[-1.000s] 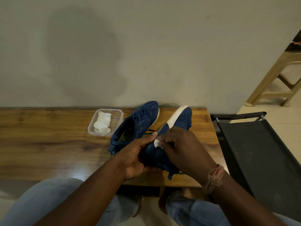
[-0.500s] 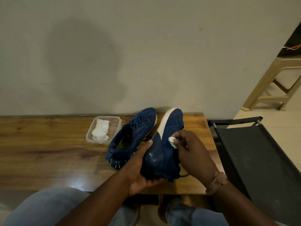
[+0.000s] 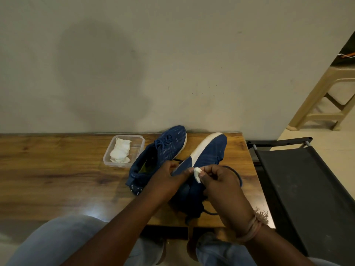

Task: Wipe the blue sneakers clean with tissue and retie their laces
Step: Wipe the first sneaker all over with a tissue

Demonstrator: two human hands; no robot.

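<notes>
A long wooden table [image 3: 57,179] stands against a plain grey wall [image 3: 172,64] — a black fabric-topped frame [image 3: 307,179] sits just right of it, a beige plastic stool [image 3: 326,100] far right.

Blues, whites and wood tones before us

We see navy mesh sneakers [image 3: 169,148] with white soles, a white tissue wad [image 3: 197,174] at our right fingertips [image 3: 206,172], brown grained table [image 3: 57,169], clear tub [image 3: 123,150].
</notes>
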